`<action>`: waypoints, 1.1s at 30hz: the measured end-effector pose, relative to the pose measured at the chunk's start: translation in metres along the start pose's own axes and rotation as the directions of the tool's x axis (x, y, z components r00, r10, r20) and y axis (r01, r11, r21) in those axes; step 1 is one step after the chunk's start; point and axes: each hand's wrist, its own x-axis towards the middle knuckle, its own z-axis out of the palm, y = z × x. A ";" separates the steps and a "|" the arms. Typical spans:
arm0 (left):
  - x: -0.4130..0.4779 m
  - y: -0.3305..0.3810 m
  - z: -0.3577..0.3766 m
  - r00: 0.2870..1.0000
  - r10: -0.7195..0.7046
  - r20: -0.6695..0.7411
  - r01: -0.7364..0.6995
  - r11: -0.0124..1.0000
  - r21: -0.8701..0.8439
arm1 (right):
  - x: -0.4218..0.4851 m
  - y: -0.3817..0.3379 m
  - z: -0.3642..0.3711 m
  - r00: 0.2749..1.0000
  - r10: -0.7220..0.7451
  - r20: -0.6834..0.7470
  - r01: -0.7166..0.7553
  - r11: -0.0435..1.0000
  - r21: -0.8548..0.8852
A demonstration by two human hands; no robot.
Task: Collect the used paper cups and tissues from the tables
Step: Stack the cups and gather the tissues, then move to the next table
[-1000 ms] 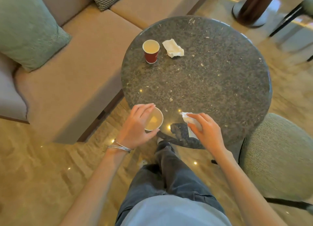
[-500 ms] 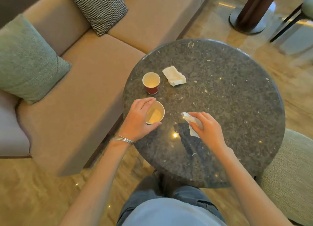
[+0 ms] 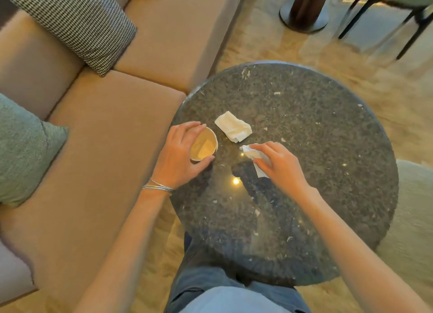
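Paper cup, tan inside, is in the left hand near the nine o'clock edge of the table; the fingers curl round its far rim and the thumb closes on the near side; whether its base rests on the stone or hangs just above it, I cannot tell.

At three o'clock of the cup, the right hand pinches a crumpled tissue under curled fingers, with a corner trailing out toward six o'clock. A second tissue lies loose on the table at one o'clock of the cup, near both hands and touched by neither.

The step in hand looks to be gathering that loose piece; a sound way is probably to push the crumpled tissue down into the cup first, which frees the right hand; the cup should stay upright in case dregs remain, and the grip should stay light, since thin card buckles at the rim.

The stone looks polished, so the second tissue may slide rather than lift; pinching a raised fold should work better than scraping at a flat edge.

Outward, a beige sofa runs along nine o'clock, with a checked cushion at eleven; a pale stool stands at four o'clock.
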 end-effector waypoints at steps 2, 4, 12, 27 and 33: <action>0.011 -0.013 -0.003 0.999 0.043 0.029 -0.042 0.999 -0.025 | 0.010 -0.006 0.002 0.998 0.058 -0.036 -0.058 0.998 -0.009; 0.020 -0.025 -0.004 0.995 0.082 0.061 -0.079 0.995 -0.054 | 0.021 -0.011 0.006 0.992 0.104 -0.067 -0.105 0.994 -0.023; 0.036 -0.050 0.011 0.958 0.158 0.240 -0.121 0.979 -0.164 | 0.054 -0.016 0.027 0.974 0.202 -0.100 -0.210 0.974 -0.084; 0.032 -0.078 0.066 0.933 0.082 0.352 -0.014 0.981 -0.192 | 0.129 0.036 0.096 0.968 0.251 0.023 -0.251 0.968 -0.032; 0.031 -0.079 0.072 0.938 0.047 0.344 0.039 0.970 -0.239 | 0.121 0.045 0.120 0.950 0.284 0.133 -0.277 0.959 -0.066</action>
